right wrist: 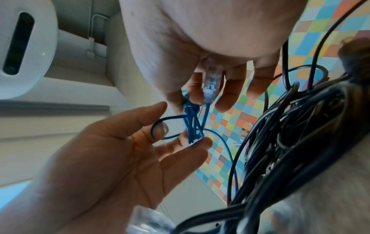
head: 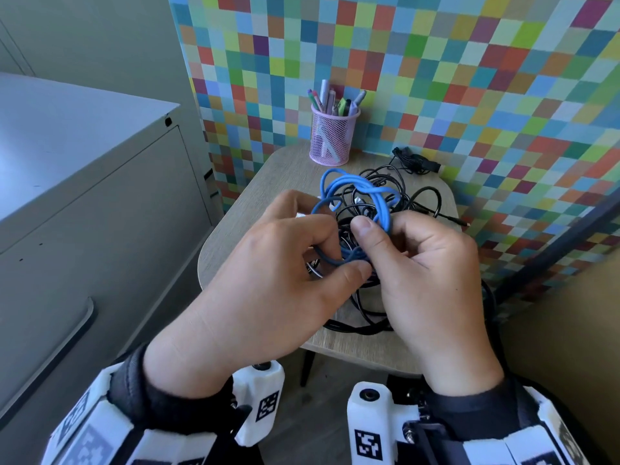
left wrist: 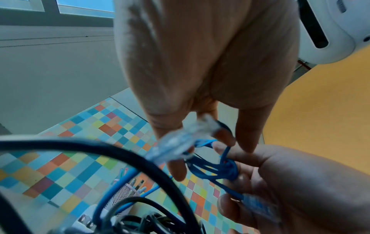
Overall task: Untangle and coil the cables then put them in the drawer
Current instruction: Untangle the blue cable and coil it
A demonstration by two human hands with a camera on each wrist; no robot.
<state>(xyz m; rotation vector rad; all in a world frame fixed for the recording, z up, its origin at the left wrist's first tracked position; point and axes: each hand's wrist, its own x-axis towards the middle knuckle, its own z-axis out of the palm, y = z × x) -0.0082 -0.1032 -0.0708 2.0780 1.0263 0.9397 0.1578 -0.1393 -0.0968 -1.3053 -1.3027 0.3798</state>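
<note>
Two hands work close together above the small table (head: 268,182): the left hand (head: 268,273) and right hand (head: 432,273) both pinch the knotted blue cable (head: 355,193). Its loops hang tangled with the black cables (head: 419,196), in front of the pink pen cup (head: 332,135).

Multicoloured checkered wall (head: 436,78), grey cabinet (head: 84,196), small wooden table (head: 268,182).

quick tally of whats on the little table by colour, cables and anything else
blue cable: 1, pinched by the left hand and the right hand
black cables: a tangle, separate count cannot be told
pink mesh pen cup: 1
total: 3 groups on the table
</note>
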